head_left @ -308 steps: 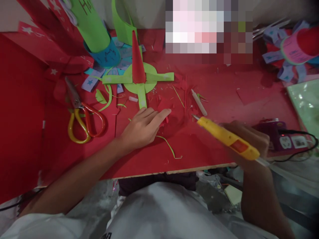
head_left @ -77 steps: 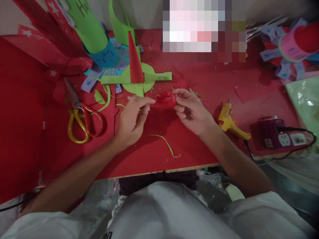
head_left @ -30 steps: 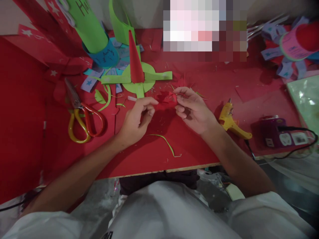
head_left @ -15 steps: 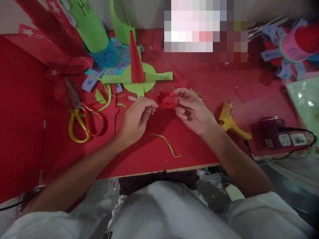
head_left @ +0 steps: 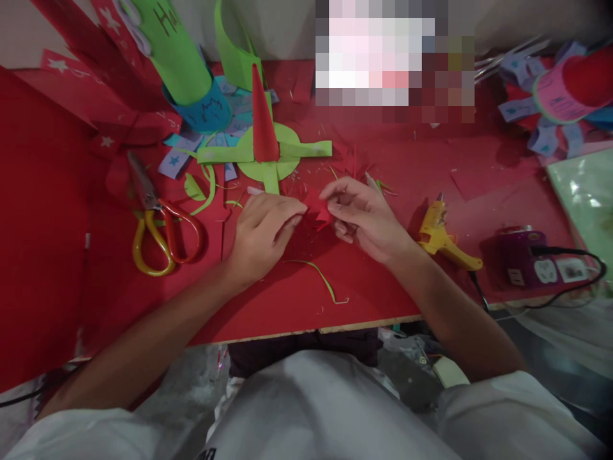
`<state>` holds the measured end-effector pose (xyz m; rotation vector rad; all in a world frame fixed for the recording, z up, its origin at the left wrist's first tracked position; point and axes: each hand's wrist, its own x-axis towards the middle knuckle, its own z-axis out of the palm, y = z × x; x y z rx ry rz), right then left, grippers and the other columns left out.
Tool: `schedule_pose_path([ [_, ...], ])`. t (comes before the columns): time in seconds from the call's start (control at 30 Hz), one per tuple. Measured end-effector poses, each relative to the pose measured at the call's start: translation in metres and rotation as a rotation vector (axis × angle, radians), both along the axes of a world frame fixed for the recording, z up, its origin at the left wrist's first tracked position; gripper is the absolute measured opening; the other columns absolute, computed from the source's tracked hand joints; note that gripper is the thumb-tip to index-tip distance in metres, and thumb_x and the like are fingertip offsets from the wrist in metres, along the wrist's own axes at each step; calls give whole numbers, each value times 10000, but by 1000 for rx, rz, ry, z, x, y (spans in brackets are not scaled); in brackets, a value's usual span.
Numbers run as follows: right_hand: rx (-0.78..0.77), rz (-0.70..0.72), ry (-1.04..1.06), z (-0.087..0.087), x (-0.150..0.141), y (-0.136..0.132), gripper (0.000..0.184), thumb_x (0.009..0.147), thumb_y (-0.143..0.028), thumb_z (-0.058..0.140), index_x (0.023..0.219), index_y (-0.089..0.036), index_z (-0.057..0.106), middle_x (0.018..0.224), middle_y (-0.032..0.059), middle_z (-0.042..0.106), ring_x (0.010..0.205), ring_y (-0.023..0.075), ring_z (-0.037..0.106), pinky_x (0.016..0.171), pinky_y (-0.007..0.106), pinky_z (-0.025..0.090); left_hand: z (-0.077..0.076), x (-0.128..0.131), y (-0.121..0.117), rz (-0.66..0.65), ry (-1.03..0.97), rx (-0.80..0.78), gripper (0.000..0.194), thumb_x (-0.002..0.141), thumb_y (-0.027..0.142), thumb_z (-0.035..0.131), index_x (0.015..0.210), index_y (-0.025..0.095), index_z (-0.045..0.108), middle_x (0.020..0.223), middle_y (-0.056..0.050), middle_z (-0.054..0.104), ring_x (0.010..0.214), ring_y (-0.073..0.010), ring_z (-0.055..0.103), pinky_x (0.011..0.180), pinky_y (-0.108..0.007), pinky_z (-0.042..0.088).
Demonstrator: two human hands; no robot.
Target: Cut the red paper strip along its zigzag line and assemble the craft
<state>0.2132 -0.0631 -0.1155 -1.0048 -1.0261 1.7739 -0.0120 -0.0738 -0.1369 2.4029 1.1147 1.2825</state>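
A small red paper piece with cut, pointed edges is held just above the table, between my two hands. My right hand pinches its right side between thumb and fingers. At its left edge are the closed fingertips of my left hand; the exact contact is hard to see against the red tabletop. Just beyond my left hand stands a red paper cone on a green paper disc with green strips reaching outward.
Left lie scissors with yellow and red handles. To the right are a yellow glue gun and a purple power socket with cables. A green paper tube stands at the back left. A thin green strip lies near the front edge.
The red piece has been turned, so its pointed edges show instead of its rounded face. My right fingers have shifted slightly left and regripped it; my left fingertips have come closer.
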Motion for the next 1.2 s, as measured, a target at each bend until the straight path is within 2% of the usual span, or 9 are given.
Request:
schedule_pose_path([
  [0.13, 11, -24, 14, -2, 1, 1, 352, 818, -413, 932, 990, -226, 688, 773, -65, 582, 524, 52, 451, 417, 191, 313, 3, -2, 0, 0, -66, -27, 202, 1100, 165, 521, 1149, 226, 708, 1011, -53, 778, 952, -197, 725, 894, -355, 567],
  [0.27, 10, -28, 21, -4, 2, 4, 352, 814, -414, 934, 983, -221, 692, 766, -68, 585, 520, 50, 456, 412, 186, 318, 5, -4, 1, 16, -101, -111, 215, 1130, 243, 468, 1122, 224, 682, 896, -44, 713, 819, -179, 691, 792, -325, 567],
  [0.5, 10, -13, 40, -6, 1, 6, 356, 819, -420, 937, 988, -212, 704, 773, -64, 590, 510, 49, 482, 412, 188, 342, -5, -1, -3, 54, -137, -155, 95, 1081, 316, 624, 1093, 224, 649, 790, 35, 700, 612, -93, 655, 581, -214, 477],
  [0.63, 7, -31, 62, -6, 1, 5, 347, 817, -419, 937, 979, -213, 709, 764, -68, 588, 512, 52, 485, 410, 188, 350, -6, -1, -1, 124, -142, -166, 153, 1073, 331, 647, 1174, 220, 677, 939, -14, 784, 808, -136, 762, 746, -244, 588],
  [0.73, -9, -36, 96, -6, 2, 5, 349, 802, -407, 940, 981, -211, 713, 746, -75, 580, 512, 53, 482, 413, 186, 340, -3, -3, 1, 125, -144, -148, 114, 1064, 283, 656, 1138, 212, 706, 996, -34, 802, 904, -153, 775, 835, -268, 613],
  [0.87, -44, -66, 156, 0, 2, 11, 345, 783, -386, 931, 977, -217, 701, 671, -91, 555, 470, 45, 401, 404, 182, 264, -4, -4, 3, 149, -184, -212, 107, 1056, 294, 679, 1117, 218, 724, 1001, -27, 799, 901, -151, 771, 847, -271, 613],
  [0.97, -38, -139, 189, 9, -3, 20, 307, 787, -357, 908, 948, -219, 686, 646, -90, 561, 472, 42, 326, 410, 178, 228, -5, -2, 8, 132, -306, -267, 150, 1095, 322, 615, 1147, 209, 699, 996, -36, 777, 838, -138, 751, 786, -263, 608],
  [1.1, 48, -195, 234, 18, -13, 33, 276, 805, -344, 888, 934, -224, 675, 653, -92, 536, 490, 46, 295, 424, 179, 227, -5, 8, 28, 95, -435, -215, 169, 1124, 309, 541, 1126, 205, 675, 927, -27, 729, 780, -121, 699, 758, -261, 576],
  [1.2, 87, -220, 236, 12, -17, 38, 286, 806, -364, 884, 938, -237, 665, 670, -94, 528, 485, 46, 302, 426, 189, 230, -8, 14, 42, 128, -533, -245, 121, 1076, 329, 639, 1092, 211, 660, 969, -37, 758, 817, -131, 725, 743, -260, 577],
])
